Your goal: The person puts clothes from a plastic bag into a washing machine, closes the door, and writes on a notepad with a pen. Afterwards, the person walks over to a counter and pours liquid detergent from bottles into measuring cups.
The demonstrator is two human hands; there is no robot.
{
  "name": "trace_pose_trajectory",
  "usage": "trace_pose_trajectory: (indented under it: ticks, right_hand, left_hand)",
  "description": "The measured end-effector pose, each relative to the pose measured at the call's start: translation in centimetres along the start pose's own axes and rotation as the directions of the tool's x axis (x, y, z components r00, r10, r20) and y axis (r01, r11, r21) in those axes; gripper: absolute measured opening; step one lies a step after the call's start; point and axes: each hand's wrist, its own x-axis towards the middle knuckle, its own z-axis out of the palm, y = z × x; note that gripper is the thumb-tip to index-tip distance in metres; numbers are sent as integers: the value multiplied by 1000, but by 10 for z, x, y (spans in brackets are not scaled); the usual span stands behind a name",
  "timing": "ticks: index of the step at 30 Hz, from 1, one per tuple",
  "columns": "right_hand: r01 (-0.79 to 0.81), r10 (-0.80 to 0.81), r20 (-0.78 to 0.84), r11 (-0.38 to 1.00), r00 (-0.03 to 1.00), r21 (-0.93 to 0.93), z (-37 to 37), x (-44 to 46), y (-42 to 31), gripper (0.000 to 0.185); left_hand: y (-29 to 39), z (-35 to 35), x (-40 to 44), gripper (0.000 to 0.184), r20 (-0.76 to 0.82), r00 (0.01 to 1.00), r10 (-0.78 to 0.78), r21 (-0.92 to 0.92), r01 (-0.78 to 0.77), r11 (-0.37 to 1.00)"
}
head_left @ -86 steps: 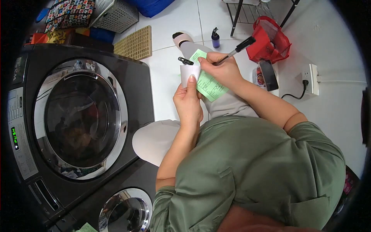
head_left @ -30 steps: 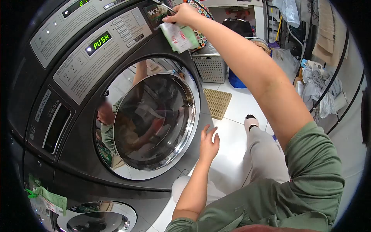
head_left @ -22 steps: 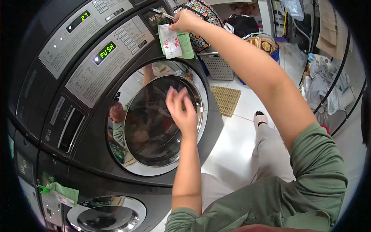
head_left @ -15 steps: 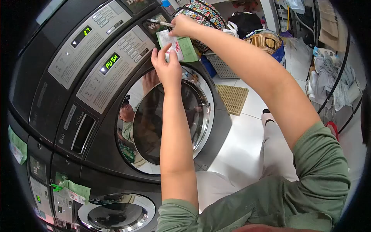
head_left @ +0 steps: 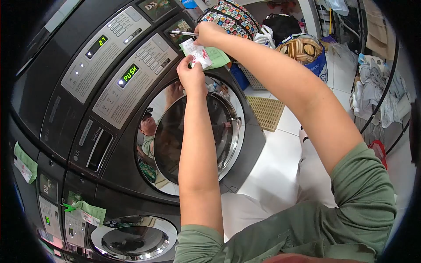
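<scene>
My right hand point(head_left: 209, 33) is closed on a pen point(head_left: 182, 33) that points left across the upper corner of the front washing machine point(head_left: 112, 149). Just under those fingers is a white paper slip point(head_left: 199, 55) with red print, lying over a green paper point(head_left: 219, 59). The thumb and fingers of my left hand point(head_left: 192, 76) pinch the lower left edge of the slip. Whether my right fingertips also grip the slip's top, I cannot tell. Below my left hand is the round glass door point(head_left: 215, 127), partly hidden by my forearm; the display point(head_left: 128, 75) reads PUSH.
More machines stand at the left, with green papers point(head_left: 90, 212) clipped on. Behind the washer are a checkered bag point(head_left: 232, 19), a basket point(head_left: 252, 79) and a blue bag point(head_left: 321, 65). A tan slatted mat point(head_left: 265, 111) lies on the floor. Clothes point(head_left: 381, 90) hang at the right.
My left fingers were spread beside the slip and are now closed on its edge. The slip has tilted, and the pen points more level. The view has shifted slightly.
</scene>
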Motion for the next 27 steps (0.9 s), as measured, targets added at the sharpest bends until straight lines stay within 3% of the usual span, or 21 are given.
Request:
trace_pose_trajectory:
  ticks: [2,4,5,6,7,8,9,10,11,12,13,14,15,17,18,19,20,21,22,25,27]
  right_hand:
    - [30,-34,-38,996,999,-86,-1,0,6,44]
    - [188,-232,-326,969,917,-161,-22,-37,19,47]
    - [212,-271,-422,960,865,-182,-46,-83,22,49]
    - [263,-300,-315,952,901,-155,-70,-118,35,50]
    - [267,-317,-272,942,908,-204,-89,-167,49,45]
    - [299,-290,-357,954,888,-31,-110,-215,74,26]
    - [214,-201,-203,976,958,39,-122,-265,111,26]
    - [131,-126,-52,986,991,107,-139,-314,141,27]
    - [-44,38,-65,996,997,-82,-153,-373,163,28]
    - [-329,334,72,942,940,-70,-152,-433,217,39]
    - [-405,405,-62,914,912,16,-161,-511,235,32]
    - [-616,619,24,785,785,-70,-190,-567,213,31]
    - [-763,757,174,645,630,-43,-202,-622,208,30]
    - [-758,756,274,640,595,-121,-204,-728,187,30]
    - [-915,866,363,395,343,-80,-205,-754,158,30]
    - [-940,871,427,320,244,-117,-188,-804,153,28]
    - [-882,869,495,227,-8,-413,-176,-836,148,26]
    - [-796,918,373,124,-135,-593,-158,-873,142,29]
    - [-811,950,275,41,-149,-584,-139,-915,145,31]
    - [-873,987,-16,-152,-163,-464,-102,-996,180,35]
    - [-941,969,-180,-211,-167,-264,-93,-1001,207,37]
  left_hand:
    - [-17,-6,6,35,58,995,79,-20,-78,997]
    - [4,-20,-3,35,158,960,232,448,-279,850]
    - [27,-21,-30,38,146,963,228,418,-269,868]
    - [31,-24,-49,37,184,924,336,469,-383,796]
    - [7,-31,-59,37,148,914,379,312,-406,859]
    - [11,-35,-85,38,212,936,282,374,-344,861]
    - [15,-38,-112,40,272,945,181,442,-290,849]
    - [5,-35,-141,35,292,934,207,266,-288,920]
    - [-8,-32,-171,32,343,930,133,302,-243,922]
    - [-23,-31,-199,29,390,918,68,350,-216,912]
    - [-46,-33,-228,27,473,871,-131,275,-5,962]
    - [-69,-34,-256,25,546,781,-303,226,211,951]
    - [-81,-31,-282,25,671,663,-332,238,232,943]
    - [-68,-11,-328,25,810,476,-344,251,249,935]
    - [-52,3,-350,25,844,417,-336,248,252,935]
    - [-36,15,-365,26,874,382,-300,238,203,950]
    - [-25,27,-380,25,879,390,-275,191,241,952]
    - [-14,39,-394,23,880,407,-244,152,246,957]
    - [-1,53,-404,22,880,422,-217,116,254,960]
    - [47,83,-427,22,943,329,38,47,-245,968]
    - [53,94,-443,21,944,327,-32,79,-130,988]
